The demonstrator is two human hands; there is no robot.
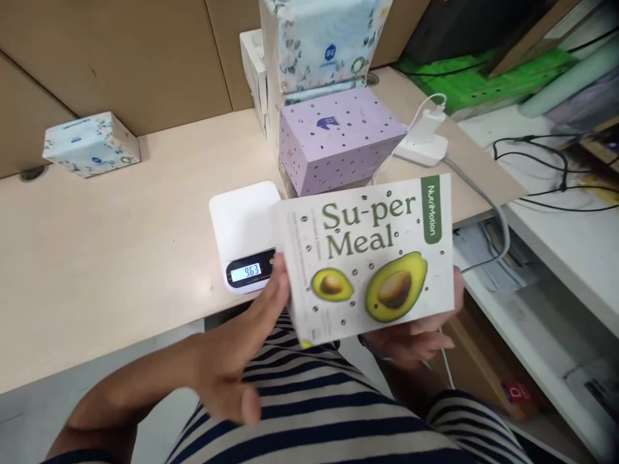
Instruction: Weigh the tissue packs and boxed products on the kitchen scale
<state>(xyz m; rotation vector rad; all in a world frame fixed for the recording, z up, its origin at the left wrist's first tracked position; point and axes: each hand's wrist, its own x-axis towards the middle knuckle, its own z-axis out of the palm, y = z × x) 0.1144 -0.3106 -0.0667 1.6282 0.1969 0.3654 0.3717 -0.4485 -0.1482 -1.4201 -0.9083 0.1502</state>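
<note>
A white "Su-per Meal" box (348, 270) with printed avocado halves is held up in front of my body, slightly tilted. My right hand (416, 335) grips it from behind and below at its right end; most of those fingers are hidden by the box. My left hand (242, 354) is open, fingers stretched towards the box's left edge and thumb apart. Whether its fingertips touch the box I cannot tell. Behind the box, partly covered by it, a white digital scale (249, 219) lies on the desk with its display lit, seemingly reading 963.
A purple box (343, 142) stands behind the scale, before a large tissue pack (329, 45). Another tissue pack (91, 145) sits at the desk's (106, 258) back left. Right of the purple box are a power strip (423, 148) with a plugged-in charger and a grey cable (483, 193).
</note>
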